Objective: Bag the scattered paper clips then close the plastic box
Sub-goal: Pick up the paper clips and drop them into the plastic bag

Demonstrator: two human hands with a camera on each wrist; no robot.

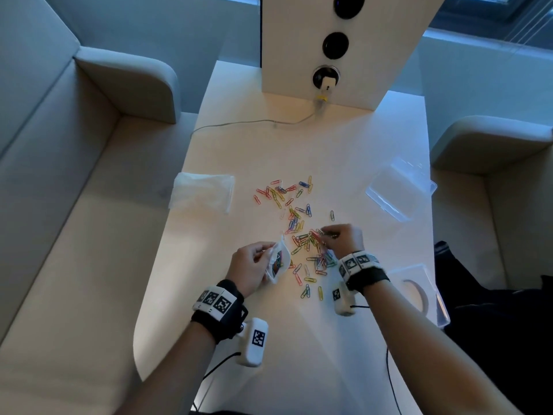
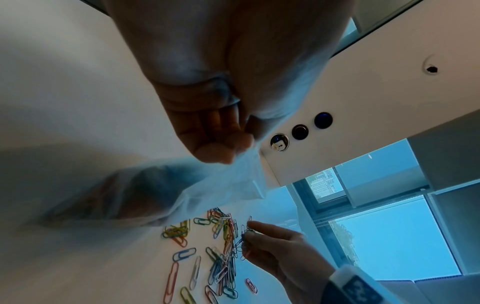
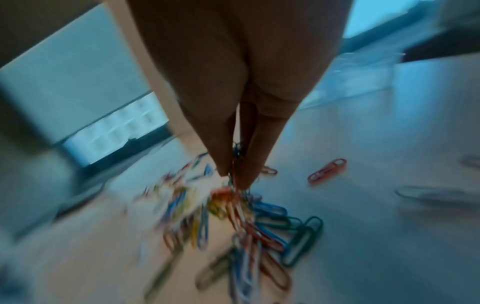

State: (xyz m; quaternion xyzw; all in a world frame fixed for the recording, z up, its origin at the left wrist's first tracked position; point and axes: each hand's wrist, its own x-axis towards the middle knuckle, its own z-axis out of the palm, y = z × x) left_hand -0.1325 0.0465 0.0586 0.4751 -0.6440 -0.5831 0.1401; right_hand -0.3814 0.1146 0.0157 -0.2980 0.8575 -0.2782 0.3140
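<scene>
Coloured paper clips [image 1: 294, 218] lie scattered across the middle of the white table [image 1: 299, 145]. My left hand [image 1: 253, 266] grips a small clear plastic bag [image 1: 278, 262] with some clips inside, its mouth facing the pile. In the left wrist view the bag [image 2: 207, 191] hangs below my curled fingers. My right hand [image 1: 341, 238] pinches a bunch of clips [image 3: 235, 164] between thumb and fingers, just above the heap [image 3: 233, 216]. A clear plastic box [image 1: 401, 190] stands open at the right side of the table.
A second clear bag [image 1: 202, 191] lies at the left of the table. A clear lidded case with a ring inside [image 1: 422, 292] sits at the right edge. A cable [image 1: 254, 122] runs from the white socket panel [image 1: 329, 46]. Sofas flank the table.
</scene>
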